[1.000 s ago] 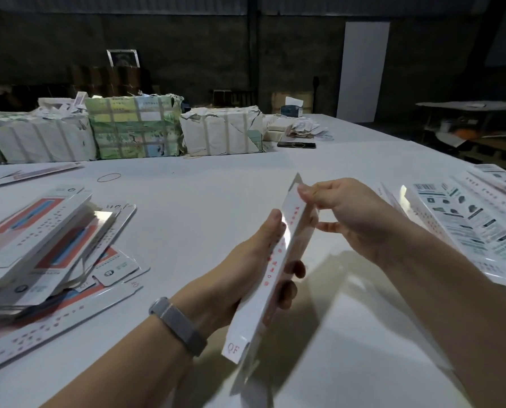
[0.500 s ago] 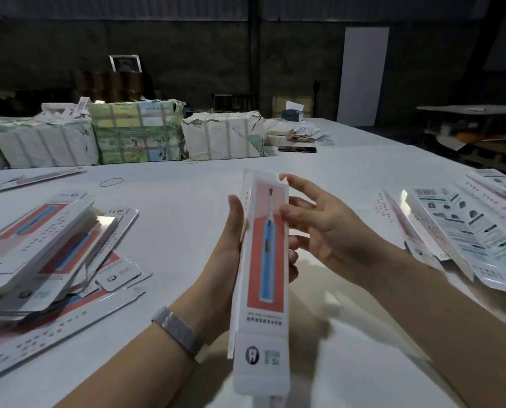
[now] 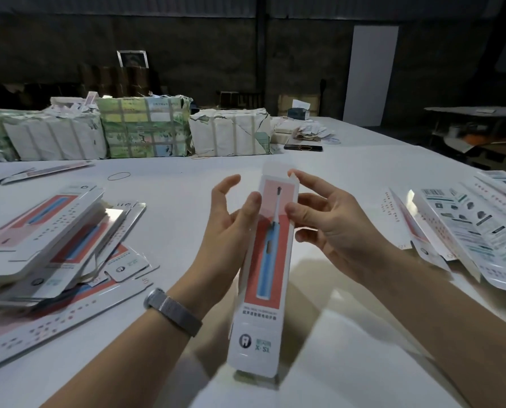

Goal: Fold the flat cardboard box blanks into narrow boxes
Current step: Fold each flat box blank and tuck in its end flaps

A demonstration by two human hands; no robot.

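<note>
I hold a narrow white box [image 3: 263, 278] lengthwise over the white table [image 3: 175, 207], its red panel with a blue toothbrush picture facing up. My left hand [image 3: 225, 234] cradles its left side with the thumb on the left edge, and the index finger is lifted free. My right hand [image 3: 331, 231] grips the right side, with the thumb pressing on the front face near the far end. The right index fingertip touches the small flap at the box's far end. The near end shows a tooth logo.
A messy pile of flat blanks [image 3: 40, 248] lies at the left. More blanks [image 3: 469, 231], printed side up, fan out at the right. Wrapped bundles [image 3: 146, 131] line the table's back. A rubber band [image 3: 118, 176] and a dark phone [image 3: 303, 147] lie beyond.
The box has turned from edge-on to front face up. My left hand has slid toward its far end, and my right thumb and index finger have come onto the far end.
</note>
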